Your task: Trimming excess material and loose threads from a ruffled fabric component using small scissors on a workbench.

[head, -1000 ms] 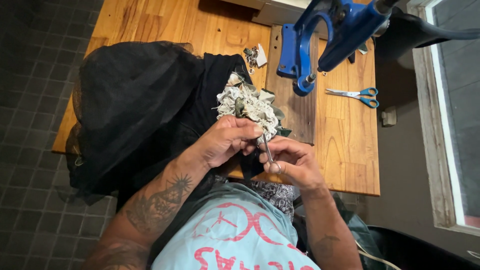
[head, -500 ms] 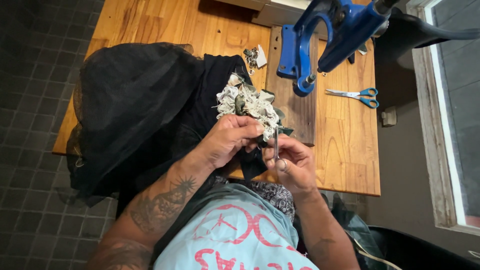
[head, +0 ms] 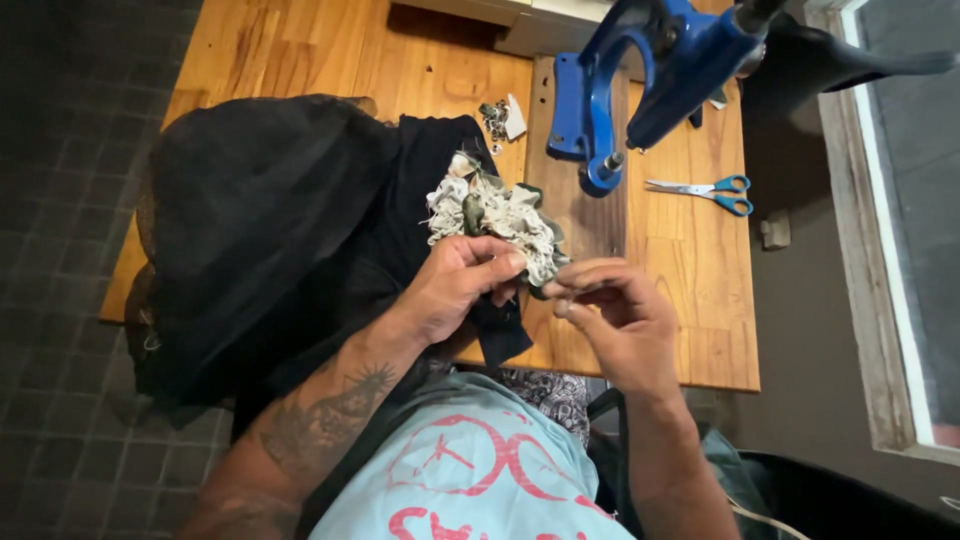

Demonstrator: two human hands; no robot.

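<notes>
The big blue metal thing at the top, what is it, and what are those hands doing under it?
This picture comes from a camera worn on a person's head, looking down at their own hands. The blue metal hand press stands on a dark wooden board on the light wooden table. I can't tell exactly what it presses. The left hand pinches a ruffled cream and grey-green fabric bunch that lies on black cloth. The right hand has its fingers curled close beside the bunch, perhaps holding something too thin to see. Blue-handled scissors lie to the right, and a puffy black net fabric covers the left side.
</notes>
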